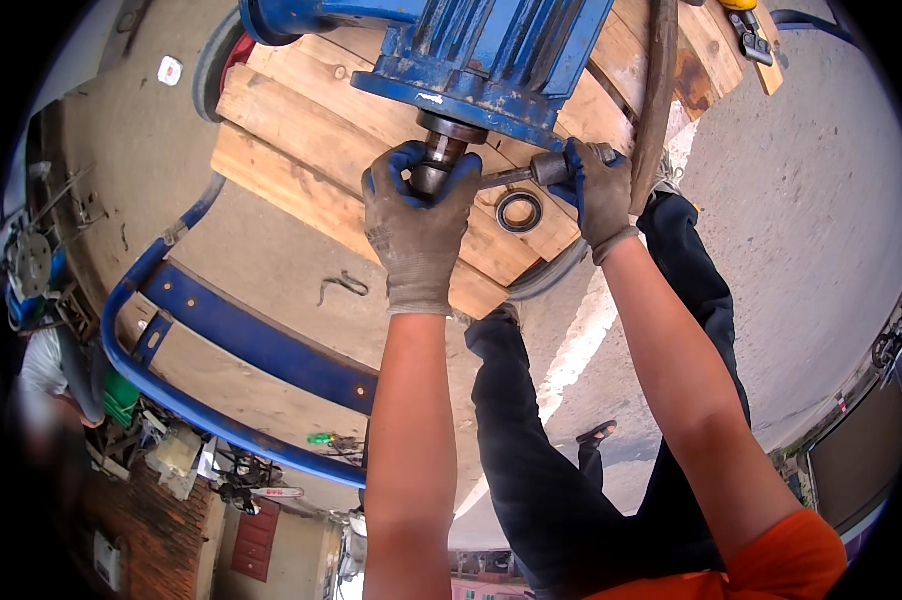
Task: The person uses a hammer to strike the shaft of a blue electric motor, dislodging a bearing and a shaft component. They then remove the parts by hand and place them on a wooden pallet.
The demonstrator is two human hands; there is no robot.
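Observation:
A blue finned motor (491, 60) lies on a wooden plank platform (301, 120), its flange and metal shaft (445, 150) pointing toward me. My left hand (421, 225), in a brown glove with blue at the fingers, is closed round a round metal sleeve (430, 180) at the shaft's end. In a matching glove, my right hand (601, 195) grips a tool with a thick dark end (548, 168) and a thin metal rod. That rod reaches left to the fingers of my left hand; its tip is hidden there. Below the rod, a ring-shaped bearing (519, 211) lies flat on the planks.
A long wooden bar (657, 100) stands right of the motor. A yellow-handled tool (746, 30) lies at the upper right. The cart's blue tube frame (196, 440) curves at the left. Another person (56, 375) is at the far left edge.

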